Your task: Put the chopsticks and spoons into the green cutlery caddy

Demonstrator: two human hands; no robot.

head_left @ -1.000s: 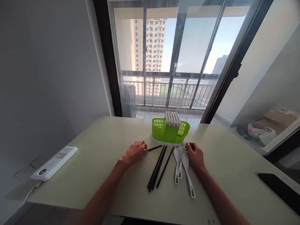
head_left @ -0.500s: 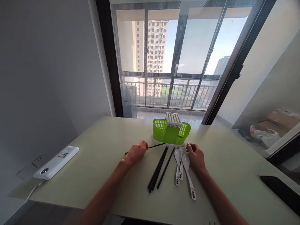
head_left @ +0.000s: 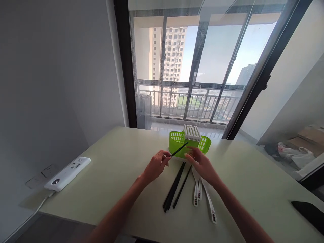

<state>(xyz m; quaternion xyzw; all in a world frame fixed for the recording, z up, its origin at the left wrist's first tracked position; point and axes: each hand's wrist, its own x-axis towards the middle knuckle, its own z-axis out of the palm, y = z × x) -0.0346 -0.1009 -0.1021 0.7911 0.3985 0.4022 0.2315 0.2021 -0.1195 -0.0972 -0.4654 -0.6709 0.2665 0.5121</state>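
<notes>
My left hand (head_left: 156,165) is closed around a black chopstick (head_left: 179,149), raised off the table and slanting up to the right. Close to its far tip is my right hand (head_left: 201,163), thumb and fingers apart with nothing between them. Behind both hands stands a green cutlery holder (head_left: 174,145) with perforated side baskets and a white slotted top (head_left: 192,132). Several black chopsticks (head_left: 174,187) lie in front of it, one (head_left: 182,186) a little apart from the others. To their right rest white spoons (head_left: 212,212), their bowls partly hidden beneath my right hand.
A white power strip (head_left: 68,173) with a cable lies on the table's left side. At the right edge is a flat black object (head_left: 308,212). Beyond the pale table (head_left: 131,143) is a glass sliding door; bags and cardboard (head_left: 301,152) lie on the floor at right.
My left hand has lifted the chopstick from near the table and tilted its tip upward. My right hand has moved left from beside the spoons toward that tip. The view has shifted slightly.
</notes>
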